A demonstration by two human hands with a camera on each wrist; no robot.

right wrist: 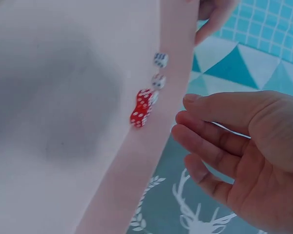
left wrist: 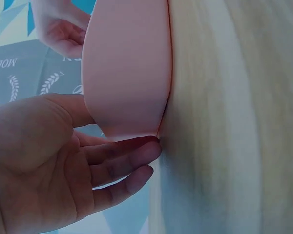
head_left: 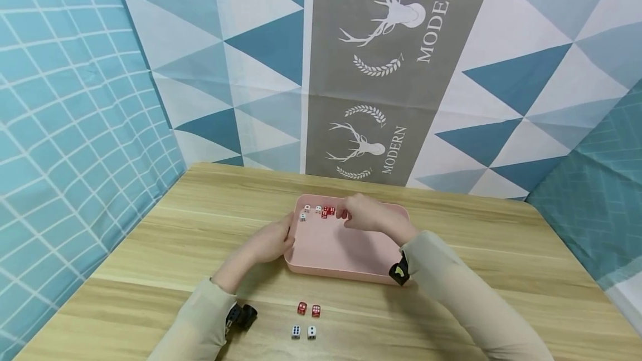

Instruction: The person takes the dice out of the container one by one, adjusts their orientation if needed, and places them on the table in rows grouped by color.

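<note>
My left hand (head_left: 271,240) grips the left end of a pink tray (head_left: 326,247), its thumb at the rim and its fingers against the outer wall in the left wrist view. Above the tray's far part hovers my right hand (head_left: 363,212), fingers loosely bent with nothing visible between them. Just left of its fingertips, red dice (head_left: 324,215) sit close together inside the tray. White dice (head_left: 303,216) lie in the tray's far left corner. The right wrist view shows red dice (right wrist: 138,119) beside white dice (right wrist: 160,60) along the tray wall.
On the wooden table (head_left: 215,210), in front of the tray, lie two red dice (head_left: 316,311) and two white dice (head_left: 296,332). A patterned cloth (head_left: 266,71) hangs behind the table, with blue tiled cloth (head_left: 65,99) at the left.
</note>
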